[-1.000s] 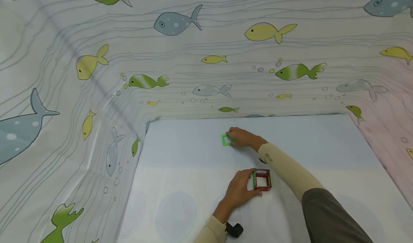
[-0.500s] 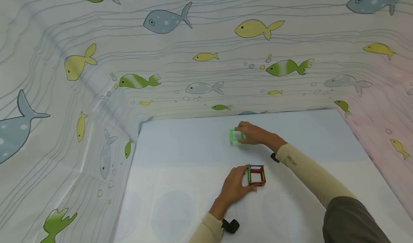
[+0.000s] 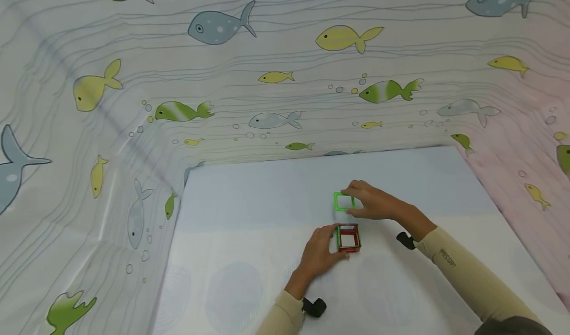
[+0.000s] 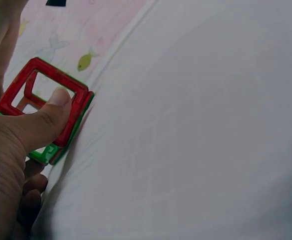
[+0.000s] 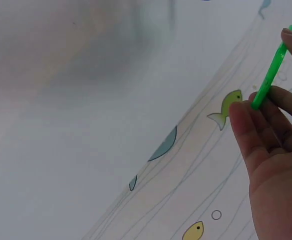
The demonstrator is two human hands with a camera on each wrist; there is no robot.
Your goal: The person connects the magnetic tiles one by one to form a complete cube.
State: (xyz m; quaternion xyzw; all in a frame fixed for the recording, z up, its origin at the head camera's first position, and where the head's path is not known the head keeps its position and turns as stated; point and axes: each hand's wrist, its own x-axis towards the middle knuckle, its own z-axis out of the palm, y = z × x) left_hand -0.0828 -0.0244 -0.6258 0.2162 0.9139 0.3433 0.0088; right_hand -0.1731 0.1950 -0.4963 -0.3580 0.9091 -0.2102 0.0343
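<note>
On the white surface stands a small open-framed cube of red and green magnetic tiles (image 3: 349, 249). My left hand (image 3: 317, 253) grips it from the left; in the left wrist view the thumb (image 4: 53, 112) presses on a red square frame (image 4: 61, 75) while the other fingers go behind the cube. My right hand (image 3: 374, 201) pinches a bright green square magnetic tile (image 3: 336, 202) by its edges, just behind the cube and apart from it. The right wrist view shows this green tile (image 5: 270, 75) edge-on between thumb and fingers.
The white tabletop (image 3: 249, 196) spreads around both hands. Behind it and to the sides rise walls (image 3: 231, 92) covered with printed fish. A dark wrist device (image 3: 314, 307) sits at the left cuff, and another dark device (image 3: 405, 240) at the right.
My right hand has brought the green tile rightward and nearer to the cube. The left hand keeps its hold on the cube. The whole head view has shifted slightly.
</note>
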